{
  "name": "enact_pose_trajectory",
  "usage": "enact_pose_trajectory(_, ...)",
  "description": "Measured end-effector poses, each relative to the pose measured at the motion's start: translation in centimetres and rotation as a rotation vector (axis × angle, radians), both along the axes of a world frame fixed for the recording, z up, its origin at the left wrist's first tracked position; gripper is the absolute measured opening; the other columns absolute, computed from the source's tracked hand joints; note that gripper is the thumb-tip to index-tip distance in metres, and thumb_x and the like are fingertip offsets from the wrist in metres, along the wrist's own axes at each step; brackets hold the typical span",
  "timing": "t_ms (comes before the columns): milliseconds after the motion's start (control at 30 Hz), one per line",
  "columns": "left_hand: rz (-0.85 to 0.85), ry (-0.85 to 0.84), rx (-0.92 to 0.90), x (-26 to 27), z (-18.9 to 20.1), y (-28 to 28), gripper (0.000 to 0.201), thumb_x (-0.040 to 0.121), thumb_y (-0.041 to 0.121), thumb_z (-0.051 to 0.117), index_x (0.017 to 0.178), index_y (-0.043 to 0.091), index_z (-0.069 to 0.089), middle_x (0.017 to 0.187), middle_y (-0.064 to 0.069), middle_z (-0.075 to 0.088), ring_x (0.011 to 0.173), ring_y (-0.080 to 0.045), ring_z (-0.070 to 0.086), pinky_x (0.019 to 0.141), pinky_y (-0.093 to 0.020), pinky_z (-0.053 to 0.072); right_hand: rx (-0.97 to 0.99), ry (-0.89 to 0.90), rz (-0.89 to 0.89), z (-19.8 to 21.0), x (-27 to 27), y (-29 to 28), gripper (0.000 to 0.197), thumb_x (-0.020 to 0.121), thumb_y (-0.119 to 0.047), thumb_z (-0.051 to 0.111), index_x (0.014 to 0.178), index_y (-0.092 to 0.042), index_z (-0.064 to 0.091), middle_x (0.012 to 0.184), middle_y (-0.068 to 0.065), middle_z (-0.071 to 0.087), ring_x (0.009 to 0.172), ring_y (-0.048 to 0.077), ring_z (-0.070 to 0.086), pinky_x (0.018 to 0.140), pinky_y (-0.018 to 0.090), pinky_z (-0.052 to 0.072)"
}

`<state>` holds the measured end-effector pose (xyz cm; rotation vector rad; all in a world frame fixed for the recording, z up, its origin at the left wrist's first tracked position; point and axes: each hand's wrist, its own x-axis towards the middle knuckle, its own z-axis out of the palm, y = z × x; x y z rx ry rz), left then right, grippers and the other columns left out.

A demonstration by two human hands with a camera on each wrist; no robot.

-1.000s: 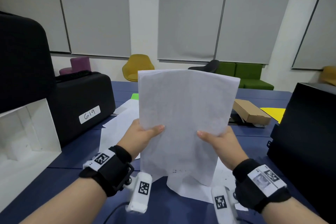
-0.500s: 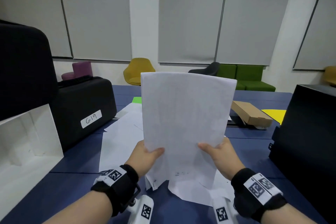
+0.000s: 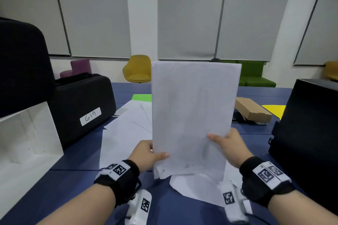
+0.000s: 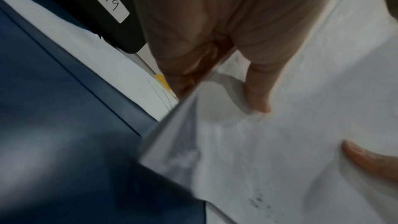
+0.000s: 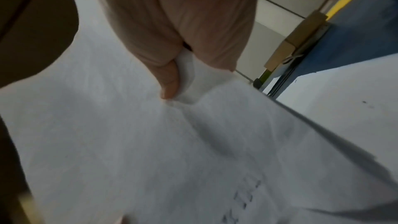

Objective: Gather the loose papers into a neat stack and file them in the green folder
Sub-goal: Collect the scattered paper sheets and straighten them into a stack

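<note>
Paper stack (image 3: 192, 115) now lower than a second ago, squared up narrower. Held upright, long axis vertical, bottom edge on loose sheets (image 3: 126, 133) on table (image 3: 73, 166). Left hand (image 3: 146, 155) and right hand (image 3: 230, 146) pinch its lower edges, thumbs in front. Green folder (image 3: 141, 97) at 11 o'clock behind; contents hidden.

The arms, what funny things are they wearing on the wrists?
Bare forearms, no sleeves. The left hand and the right hand each sit above a black wrist strap with a white tag of square black-and-white codes. A small white camera block with its own code hangs under each wrist.
</note>
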<state>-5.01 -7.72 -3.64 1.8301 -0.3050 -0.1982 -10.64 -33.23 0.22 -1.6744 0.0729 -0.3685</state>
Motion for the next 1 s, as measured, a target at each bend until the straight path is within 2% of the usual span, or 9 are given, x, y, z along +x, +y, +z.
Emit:
enact_pose_trajectory(133, 0.018, -0.024, 0.312, 1.3, -0.4, -0.5, 0.024, 0.072, 0.013, 0.08, 0.063, 0.018, 0.059, 0.069, 0.003, 0.063, 0.058, -0.011, 0.053, 0.06, -0.024, 0.046, -0.014, -0.07, -0.037, 2.6, -0.1, -3.0, 0.028, 0.08, -0.017, 0.075, 0.107, -0.009, 0.069, 0.1, 0.004, 0.074, 0.086, 0.011, 0.072, 0.077, 0.026, 0.057)
enact_pose_trajectory(233, 0.008, 0.016, 0.423, 2.2, -0.3, -1.9, 0.021, 0.077, 0.019, 0.076, 0.066, 0.018, 0.058, 0.068, 0.0, 0.06, 0.061, -0.016, 0.054, 0.061, -0.026, 0.047, -0.01, -0.084, -0.102, 4.5, -0.8, -5.3, 0.022, 0.089, 0.005, 0.06, 0.11, 0.001, 0.064, 0.088, 0.001, 0.071, 0.072, 0.005, 0.071, 0.056, 0.012, 0.052)
enact_pose_trajectory(333, -0.071, 0.036, 0.694, 2.4, 0.6, -4.1, 0.027, 0.08, 0.038, 0.072, 0.083, 0.016, 0.058, 0.082, -0.007, 0.062, 0.068, -0.023, 0.054, 0.061, -0.027, 0.046, -0.009, -0.102, -0.163, 5.2, -1.4, -7.7, 0.027, 0.089, 0.009, 0.056, 0.116, 0.01, 0.061, 0.07, -0.01, 0.073, 0.065, 0.002, 0.069, 0.054, 0.012, 0.051)
enact_pose_trajectory(433, -0.159, 0.016, 1.021, 2.1, 0.3, -6.0, 0.074, 0.074, 0.063, 0.067, 0.126, 0.012, 0.05, 0.126, -0.013, 0.054, 0.105, -0.03, 0.057, 0.086, -0.037, 0.047, -0.015, -0.139, -0.186, 5.4, -2.3, -8.6, 0.029, 0.089, 0.012, 0.055, 0.118, 0.01, 0.059, 0.086, 0.001, 0.073, 0.062, -0.005, 0.067, 0.056, 0.01, 0.051)
enact_pose_trajectory(500, -0.161, -0.022, 1.098, 1.9, 0.0, -6.9, 0.089, 0.071, 0.065, 0.069, 0.137, 0.013, 0.038, 0.136, -0.012, 0.041, 0.122, -0.032, 0.05, 0.097, -0.042, 0.043, -0.003, -0.153, -0.178, 5.3, -2.9, -8.9, 0.027, 0.09, 0.011, 0.055, 0.116, 0.008, 0.06, 0.093, 0.007, 0.068, 0.061, -0.006, 0.066, 0.054, 0.008, 0.05)
enact_pose_trajectory(567, -0.168, -0.016, 1.119, 1.8, -0.1, -7.3, 0.092, 0.067, 0.057, 0.078, 0.136, 0.012, 0.036, 0.136, -0.012, 0.039, 0.123, -0.035, 0.049, 0.099, -0.045, 0.044, 0.005, -0.144, -0.161, 5.1, -3.3, -9.0, 0.024, 0.091, 0.008, 0.056, 0.114, 0.008, 0.06, 0.094, 0.004, 0.067, 0.064, -0.004, 0.068, 0.053, 0.008, 0.049)
enact_pose_trajectory(667, -0.162, 0.015, 1.158, 1.9, 0.3, -6.4, 0.089, 0.065, 0.047, 0.083, 0.133, 0.012, 0.037, 0.134, -0.013, 0.041, 0.119, -0.036, 0.053, 0.097, -0.049, 0.048, 0.071, -0.131, -0.144, 4.8, -3.7, -9.0, 0.028, 0.092, 0.005, 0.056, 0.119, 0.008, 0.059, 0.105, 0.008, 0.068, 0.08, 0.006, 0.072, 0.057, 0.01, 0.051)
enact_pose_trajectory(867, -0.086, 0.092, 1.062, 2.3, 0.4, -1.3, 0.082, 0.068, 0.034, 0.085, 0.13, 0.011, 0.037, 0.128, -0.011, 0.05, 0.09, -0.03, 0.062, 0.086, -0.041, 0.056, 0.202, -0.135, -0.07, 4.8, -3.7, -8.2, 0.03, 0.093, 0.008, 0.05, 0.122, 0.006, 0.056, 0.105, 0.006, 0.066, 0.072, 0.001, 0.071, 0.059, 0.01, 0.052)
enact_pose_trajectory(1000, -0.034, 0.18, 0.966, 2.3, 0.0, 2.0, 0.066, 0.07, 0.025, 0.084, 0.117, 0.012, 0.04, 0.099, -0.007, 0.061, 0.056, -0.02, 0.055, 0.055, -0.03, 0.052, 0.218, -0.154, -0.048, 4.0, -2.8, -8.0, 0.033, 0.087, 0.007, 0.056, 0.12, 0.003, 0.059, 0.105, 0.003, 0.073, 0.096, 0.02, 0.07, 0.066, 0.017, 0.056)
